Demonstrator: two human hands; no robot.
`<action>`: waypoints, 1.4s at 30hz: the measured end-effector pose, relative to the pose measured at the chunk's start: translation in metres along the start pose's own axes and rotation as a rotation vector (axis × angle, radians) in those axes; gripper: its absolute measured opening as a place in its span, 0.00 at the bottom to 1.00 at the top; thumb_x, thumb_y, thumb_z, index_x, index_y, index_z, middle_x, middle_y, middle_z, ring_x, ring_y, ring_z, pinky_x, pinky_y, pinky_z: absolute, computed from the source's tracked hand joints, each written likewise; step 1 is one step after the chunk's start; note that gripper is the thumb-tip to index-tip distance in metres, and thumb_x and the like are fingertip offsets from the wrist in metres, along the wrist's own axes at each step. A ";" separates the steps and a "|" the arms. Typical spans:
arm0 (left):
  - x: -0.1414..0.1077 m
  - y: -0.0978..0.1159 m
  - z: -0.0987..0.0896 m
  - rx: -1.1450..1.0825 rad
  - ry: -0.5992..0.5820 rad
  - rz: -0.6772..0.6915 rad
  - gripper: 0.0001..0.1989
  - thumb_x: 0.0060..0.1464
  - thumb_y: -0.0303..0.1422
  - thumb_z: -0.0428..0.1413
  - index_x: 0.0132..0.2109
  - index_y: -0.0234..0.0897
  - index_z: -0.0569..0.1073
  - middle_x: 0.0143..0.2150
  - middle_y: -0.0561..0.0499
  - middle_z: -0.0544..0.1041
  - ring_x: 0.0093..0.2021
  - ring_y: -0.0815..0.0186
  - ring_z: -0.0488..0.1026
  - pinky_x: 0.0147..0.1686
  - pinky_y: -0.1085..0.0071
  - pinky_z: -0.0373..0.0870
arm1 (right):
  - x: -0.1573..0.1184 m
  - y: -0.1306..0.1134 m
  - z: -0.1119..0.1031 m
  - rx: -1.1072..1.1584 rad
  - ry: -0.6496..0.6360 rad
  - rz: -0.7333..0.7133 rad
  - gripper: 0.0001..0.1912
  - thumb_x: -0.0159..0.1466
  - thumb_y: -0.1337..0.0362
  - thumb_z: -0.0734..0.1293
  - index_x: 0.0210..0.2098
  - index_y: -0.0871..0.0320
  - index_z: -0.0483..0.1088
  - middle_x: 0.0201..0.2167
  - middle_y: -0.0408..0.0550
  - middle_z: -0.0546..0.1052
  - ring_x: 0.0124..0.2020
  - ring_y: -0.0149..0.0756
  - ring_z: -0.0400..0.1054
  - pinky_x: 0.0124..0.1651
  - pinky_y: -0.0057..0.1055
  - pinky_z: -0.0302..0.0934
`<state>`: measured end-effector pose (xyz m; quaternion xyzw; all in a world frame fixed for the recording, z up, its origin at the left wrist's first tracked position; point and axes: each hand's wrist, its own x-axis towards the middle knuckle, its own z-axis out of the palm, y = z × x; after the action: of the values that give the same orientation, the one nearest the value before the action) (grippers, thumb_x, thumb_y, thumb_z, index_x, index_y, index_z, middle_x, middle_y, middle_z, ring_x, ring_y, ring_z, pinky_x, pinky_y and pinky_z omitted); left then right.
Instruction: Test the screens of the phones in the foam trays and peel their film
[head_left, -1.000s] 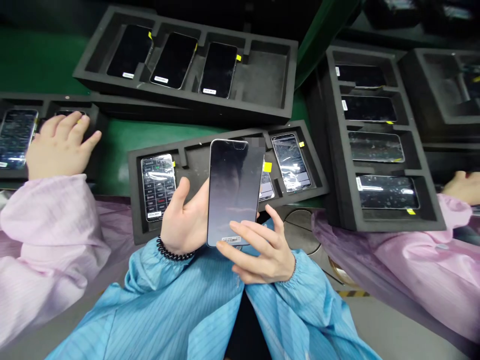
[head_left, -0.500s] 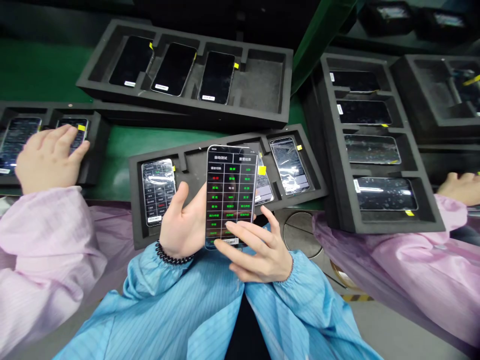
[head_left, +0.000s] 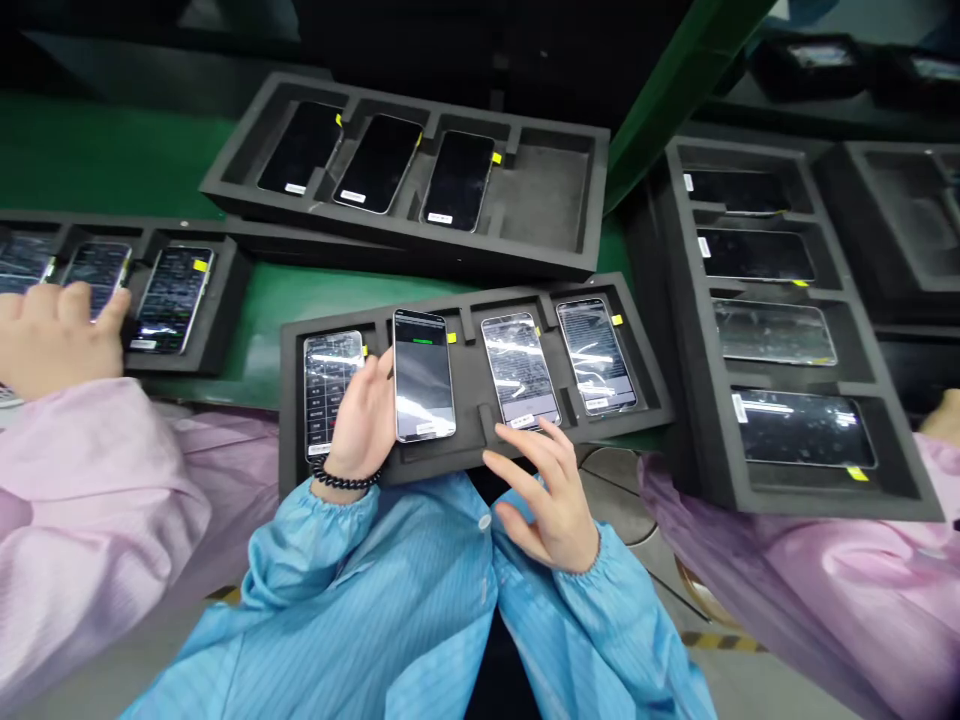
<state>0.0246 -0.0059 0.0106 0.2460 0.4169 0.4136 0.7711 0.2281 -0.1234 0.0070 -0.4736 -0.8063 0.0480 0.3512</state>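
My left hand (head_left: 362, 418) holds a smartphone (head_left: 424, 385) by its left edge, the fingers partly hidden behind it. The phone is over the second compartment from the left of the near black foam tray (head_left: 442, 462). Its screen is mostly dark grey with a small green line near the top. My right hand (head_left: 551, 495) is open, fingers apart and holding nothing. Its fingertips are by the lower edge of another smartphone (head_left: 520, 370), which lies in the third compartment; I cannot tell whether they touch. Lit smartphones also lie in the leftmost (head_left: 330, 385) and rightmost (head_left: 596, 355) compartments.
Behind stands a foam tray (head_left: 405, 245) with three dark phones. More phones lie in a left tray (head_left: 225, 320), where a co-worker's hand (head_left: 64, 335) rests, and in a right tray (head_left: 810, 490). A green post (head_left: 682, 85) rises behind.
The phone has moved away from me and left, over the tray. Its grid of test labels has given way to a nearly plain screen. My right hand has come off it.
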 end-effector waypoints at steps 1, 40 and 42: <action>0.001 -0.002 -0.002 0.031 -0.027 -0.018 0.28 0.65 0.44 0.43 0.65 0.36 0.66 0.61 0.43 0.74 0.66 0.52 0.68 0.66 0.50 0.65 | 0.002 0.002 0.003 0.010 -0.026 0.014 0.19 0.70 0.64 0.58 0.58 0.58 0.68 0.59 0.58 0.72 0.58 0.43 0.66 0.68 0.51 0.55; -0.081 0.025 -0.079 0.478 -0.449 0.527 0.23 0.60 0.56 0.43 0.45 0.58 0.81 0.42 0.53 0.83 0.45 0.57 0.81 0.53 0.56 0.79 | 0.077 0.016 0.059 -0.133 -0.434 0.024 0.19 0.74 0.58 0.57 0.59 0.52 0.70 0.69 0.53 0.64 0.66 0.44 0.59 0.73 0.58 0.40; -0.077 0.026 -0.066 0.296 -1.197 0.381 0.20 0.52 0.58 0.50 0.26 0.56 0.79 0.39 0.56 0.83 0.42 0.57 0.81 0.50 0.61 0.79 | 0.072 0.019 0.055 -0.163 -0.370 0.077 0.18 0.73 0.59 0.58 0.57 0.52 0.72 0.68 0.53 0.66 0.65 0.45 0.61 0.72 0.57 0.42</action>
<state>-0.0660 -0.0541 0.0286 0.6077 -0.0838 0.2724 0.7412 0.1866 -0.0411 -0.0042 -0.5139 -0.8396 0.0822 0.1558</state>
